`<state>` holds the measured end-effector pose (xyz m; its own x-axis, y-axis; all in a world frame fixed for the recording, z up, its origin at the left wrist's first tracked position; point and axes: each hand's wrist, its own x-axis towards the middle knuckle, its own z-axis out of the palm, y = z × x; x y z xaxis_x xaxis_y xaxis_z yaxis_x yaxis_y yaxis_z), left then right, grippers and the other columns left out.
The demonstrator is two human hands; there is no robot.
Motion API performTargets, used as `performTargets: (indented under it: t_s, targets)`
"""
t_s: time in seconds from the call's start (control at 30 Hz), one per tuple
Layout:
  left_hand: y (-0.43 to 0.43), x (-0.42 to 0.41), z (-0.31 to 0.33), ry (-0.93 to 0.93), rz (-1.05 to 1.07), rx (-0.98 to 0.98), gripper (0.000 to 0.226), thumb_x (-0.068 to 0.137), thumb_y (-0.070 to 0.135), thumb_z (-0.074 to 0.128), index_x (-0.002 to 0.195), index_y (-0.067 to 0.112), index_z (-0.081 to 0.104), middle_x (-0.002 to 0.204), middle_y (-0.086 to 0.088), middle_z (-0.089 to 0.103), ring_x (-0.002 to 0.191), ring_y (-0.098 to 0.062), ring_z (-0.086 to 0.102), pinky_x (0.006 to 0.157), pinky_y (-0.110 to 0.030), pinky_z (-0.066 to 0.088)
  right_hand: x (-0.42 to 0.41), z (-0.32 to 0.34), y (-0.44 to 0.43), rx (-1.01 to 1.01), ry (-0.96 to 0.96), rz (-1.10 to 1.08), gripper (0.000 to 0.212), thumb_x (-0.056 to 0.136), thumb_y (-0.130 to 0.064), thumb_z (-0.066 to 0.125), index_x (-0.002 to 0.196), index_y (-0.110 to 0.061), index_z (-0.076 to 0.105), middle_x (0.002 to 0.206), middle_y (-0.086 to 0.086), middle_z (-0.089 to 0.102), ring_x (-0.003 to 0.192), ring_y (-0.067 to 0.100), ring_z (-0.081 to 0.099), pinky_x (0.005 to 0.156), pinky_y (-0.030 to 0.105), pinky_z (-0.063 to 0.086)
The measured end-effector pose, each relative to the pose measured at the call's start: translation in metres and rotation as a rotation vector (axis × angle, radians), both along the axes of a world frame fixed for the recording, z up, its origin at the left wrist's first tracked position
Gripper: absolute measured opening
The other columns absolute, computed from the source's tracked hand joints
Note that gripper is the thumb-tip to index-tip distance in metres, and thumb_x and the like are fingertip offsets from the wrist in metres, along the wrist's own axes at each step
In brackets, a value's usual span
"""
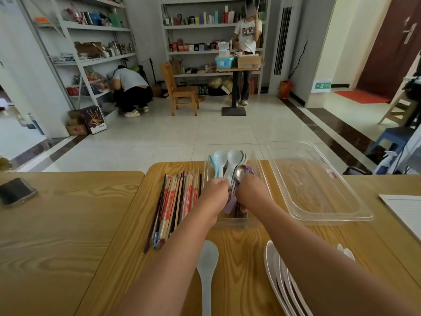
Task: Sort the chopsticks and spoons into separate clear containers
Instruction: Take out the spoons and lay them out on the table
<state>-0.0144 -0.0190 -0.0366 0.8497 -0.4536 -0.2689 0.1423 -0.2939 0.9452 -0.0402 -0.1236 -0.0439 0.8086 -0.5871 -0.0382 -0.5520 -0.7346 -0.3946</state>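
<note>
Both hands in the narrow clear plastic container (230,221) of spoons, centre of frame.

Head view: right hand (249,191) with fingers curled tight around the handle of a shiny steel spoon (241,174), bowl poking up just above the knuckles, a lilac plastic spoon (229,205) lying just below. Left hand (216,188) touching the right, fingers curled down among the handles of the pale blue and white spoons (227,159); cannot tell whether gripping, hidden behind the knuckles. Bundle of wooden and dark chopsticks (175,201) flat on the light wooden counter (239,247), just left of that container. Wide shallow clear plastic tray (319,192) to the right, upper right of the counter. Lone pale grey plastic spoon (207,258) at lower centre between the forearms; stack of white plastic spoons (276,270) at lower right. Black phone (16,191) at far left.
</note>
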Motion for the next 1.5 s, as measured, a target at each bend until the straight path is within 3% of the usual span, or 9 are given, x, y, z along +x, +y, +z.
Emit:
performTargets:
  t_s: [0.23,0.3,0.37,0.63,0.73,0.93,1.07,1.13,1.5]
  targets:
    - [0.011,-0.003,0.004,0.002,0.018,-0.033,0.033,0.102,0.024,0.042,0.131,0.018,0.056,0.128,-0.002,0.062,0.119,-0.022,0.057,0.109,-0.046,0.043,-0.003,0.001,-0.006,0.064,-0.090,-0.021,0.013,0.090,-0.005,0.054,0.103,-0.004,0.057,0.087,0.007,0.063,0.071,0.018,0.064,0.058,0.027,0.053]
    - [0.013,-0.006,0.004,0.001,0.014,-0.033,0.034,0.102,0.026,0.042,0.133,0.019,0.055,0.128,-0.001,0.062,0.119,-0.020,0.057,0.109,-0.046,0.042,-0.005,0.002,-0.007,0.099,-0.099,-0.030,0.007,0.088,-0.005,0.056,0.084,-0.010,0.052,0.075,0.003,0.058,0.062,0.015,0.058,0.053,0.025,0.048]
    - [0.015,-0.010,0.005,-0.003,0.009,-0.037,0.036,0.103,0.027,0.042,0.136,0.020,0.054,0.129,0.001,0.061,0.120,-0.019,0.057,0.109,-0.045,0.042,-0.007,0.003,-0.007,0.164,-0.109,-0.049,0.022,0.086,-0.004,0.056,0.071,-0.013,0.043,0.072,0.003,0.057,0.060,0.016,0.057,0.053,0.027,0.050]
    - [0.022,-0.026,0.019,-0.006,0.013,-0.037,0.037,0.103,0.031,0.042,0.135,0.018,0.056,0.124,0.001,0.064,0.116,-0.019,0.059,0.107,-0.045,0.043,-0.012,0.024,-0.012,0.447,-0.219,-0.077,0.015,0.089,-0.001,0.049,0.078,-0.010,0.053,0.072,0.008,0.053,0.056,0.021,0.051,0.047,0.026,0.044]
    - [0.025,-0.036,0.032,-0.022,0.021,-0.051,0.036,0.103,0.031,0.042,0.132,0.016,0.057,0.119,-0.002,0.065,0.110,-0.020,0.061,0.104,-0.044,0.047,-0.022,0.041,-0.015,0.532,-0.290,-0.107,0.012,0.087,0.003,0.048,0.080,-0.001,0.058,0.065,0.010,0.049,0.047,0.018,0.044,0.039,0.021,0.033]
    - [0.024,-0.085,0.066,-0.029,-0.011,-0.164,0.020,0.103,0.023,0.045,0.110,0.015,0.062,0.108,-0.008,0.068,0.096,-0.020,0.064,0.088,-0.032,0.051,-0.087,0.076,-0.019,0.562,-0.349,-0.087,0.014,0.094,0.001,0.051,0.093,0.004,0.064,0.066,0.009,0.052,0.050,0.016,0.046,0.044,0.025,0.037]
    - [0.005,-0.128,0.064,0.090,-0.047,-0.267,0.031,0.103,0.018,0.045,0.131,0.008,0.052,0.106,-0.012,0.071,0.086,-0.020,0.066,0.075,-0.028,0.054,-0.159,0.077,-0.027,0.461,-0.384,-0.108,0.017,0.092,-0.016,0.061,0.080,-0.010,0.072,0.073,0.008,0.065,0.063,0.021,0.061,0.060,0.033,0.056]
    - [-0.005,-0.153,0.060,0.129,-0.088,-0.268,0.028,0.104,0.017,0.044,0.128,0.005,0.053,0.102,-0.011,0.069,0.083,-0.019,0.065,0.069,-0.023,0.052,-0.197,0.069,-0.036,0.473,-0.383,-0.137,0.015,0.094,-0.014,0.061,0.084,-0.009,0.072,0.076,0.008,0.064,0.063,0.020,0.059,0.058,0.031,0.052]
    - [-0.046,-0.250,0.021,0.199,-0.328,-0.112,0.033,0.105,0.020,0.043,0.132,0.005,0.052,0.118,-0.014,0.066,0.103,-0.023,0.067,0.091,-0.031,0.054,-0.317,0.005,-0.067,0.467,-0.241,-0.332,0.016,0.094,-0.011,0.062,0.083,-0.003,0.069,0.063,0.010,0.054,0.050,0.015,0.044,0.046,0.026,0.036]
